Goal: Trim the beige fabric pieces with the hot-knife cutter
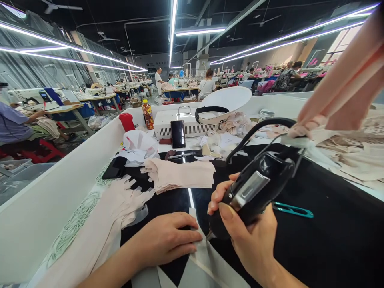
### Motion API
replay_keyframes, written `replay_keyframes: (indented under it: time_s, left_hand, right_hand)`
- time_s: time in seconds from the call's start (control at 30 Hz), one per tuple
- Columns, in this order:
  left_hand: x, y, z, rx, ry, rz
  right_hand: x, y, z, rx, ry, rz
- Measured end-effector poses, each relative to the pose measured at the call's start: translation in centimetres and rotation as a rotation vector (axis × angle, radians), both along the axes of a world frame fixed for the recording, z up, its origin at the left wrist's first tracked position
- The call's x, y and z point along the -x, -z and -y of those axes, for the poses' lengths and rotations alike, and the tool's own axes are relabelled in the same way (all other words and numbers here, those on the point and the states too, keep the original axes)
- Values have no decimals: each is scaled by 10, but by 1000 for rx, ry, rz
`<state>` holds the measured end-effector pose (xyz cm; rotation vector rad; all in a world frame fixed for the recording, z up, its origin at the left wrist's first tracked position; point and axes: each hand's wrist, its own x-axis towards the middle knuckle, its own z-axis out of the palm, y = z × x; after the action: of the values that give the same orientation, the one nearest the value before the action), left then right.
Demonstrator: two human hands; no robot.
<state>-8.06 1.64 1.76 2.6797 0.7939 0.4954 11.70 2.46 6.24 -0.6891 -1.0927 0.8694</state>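
My right hand (250, 236) grips a black corded handheld tool (255, 186), its tip pointing down at a pale fabric piece (207, 262) on the black table surface (330, 224). Flat on that fabric, just left of the tip, lies my left hand (166, 239) with its fingers stretched out together. The tool's black cord (255, 134) arcs up and back. A pink fabric strip (345, 84) hangs in from the upper right, close to the camera.
A folded stack of pink pieces (180, 174) and cut pink fabric (102, 228) lie left. Teal thread snips (292, 209) rest to the right. A phone (178, 134), a white box (186, 122), a drink bottle (147, 114) and a red cup (127, 121) stand behind. Other people sit at sewing tables.
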Motion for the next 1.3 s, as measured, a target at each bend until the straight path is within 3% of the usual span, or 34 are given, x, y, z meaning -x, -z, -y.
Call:
replay_keyframes:
  time_s: [0.23,0.63,0.93,1.3]
  left_hand:
    - [0,4,2,-75,5,-26]
    - [0,3,4,-79,-21,-45]
    - [1,1,5,-63,-50,-76]
    - [2,4,5,-62,-75,-84]
  right_hand:
    - [-2,-3,-7,-24,-67,-42]
    - [5,-4,-9,-27,12,57]
    - [7,4,-18,-23,-65,-18]
    - [7,7,-26,-57,-61,-10]
